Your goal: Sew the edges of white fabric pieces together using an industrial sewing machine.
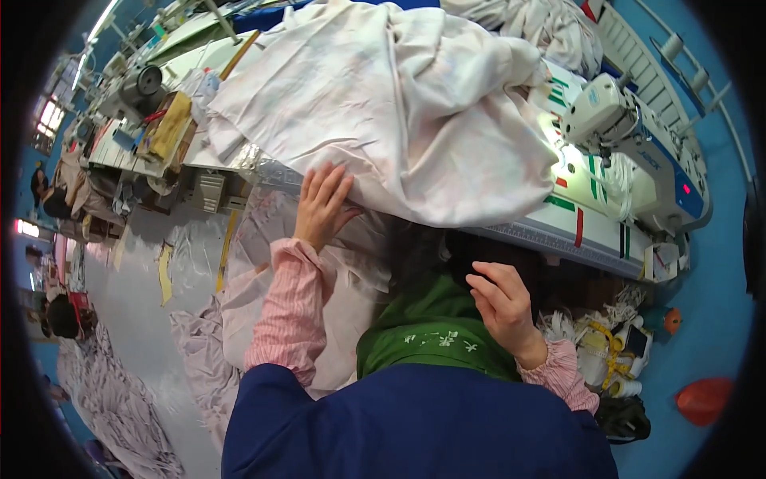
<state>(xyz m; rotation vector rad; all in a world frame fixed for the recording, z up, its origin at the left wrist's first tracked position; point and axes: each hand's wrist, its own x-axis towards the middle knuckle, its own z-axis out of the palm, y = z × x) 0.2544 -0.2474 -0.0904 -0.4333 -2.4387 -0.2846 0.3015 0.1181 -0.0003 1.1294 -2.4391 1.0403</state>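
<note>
A large piece of pale fabric (343,104) with faint pastel patches lies in folds over the sewing table, its near edge drooping over the front. The fingers of my left hand (321,209) rest slightly apart on that near edge, toward its left end, with the thumb held off to the side. My right hand (504,307) hovers over the right side of my lap, below the table edge. Its fingers are loosely bent and apart, and nothing shows in them. More pale pinkish cloth (263,299) hangs below the table beside my left forearm.
A white sewing machine (602,116) with its lamp lit stands right of the fabric. Another sewing machine (132,88) is at the far left. Thread and a yellow tape measure (614,351) lie low on the right, near a red bag (704,401). Heaped cloth (116,399) sits lower left.
</note>
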